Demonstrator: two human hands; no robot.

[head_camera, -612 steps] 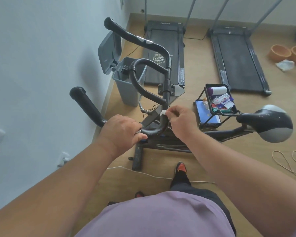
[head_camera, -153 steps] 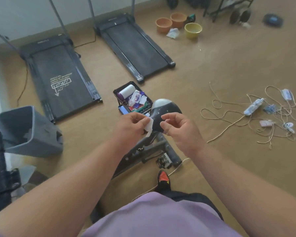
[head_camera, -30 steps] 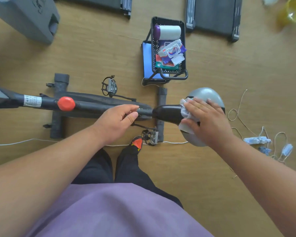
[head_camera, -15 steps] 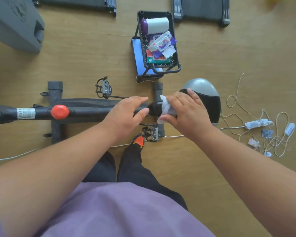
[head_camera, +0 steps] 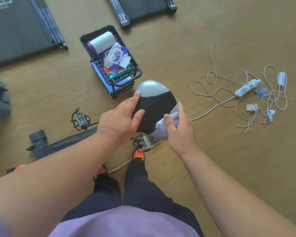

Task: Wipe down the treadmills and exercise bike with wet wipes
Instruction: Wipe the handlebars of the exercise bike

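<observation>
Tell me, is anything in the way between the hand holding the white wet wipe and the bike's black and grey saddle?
Nothing visible is. The right hand already presses the crumpled white wet wipe against the right side of the black and grey padded saddle, while the left hand rests with straight fingers on its left side.

Soft daylight, slight blur — edges warped

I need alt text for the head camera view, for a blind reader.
A person's right hand wipes the side of an exercise bike saddle with a wet wipe while the left hand steadies it. A basket of cleaning supplies sits behind on the wooden floor.
</observation>
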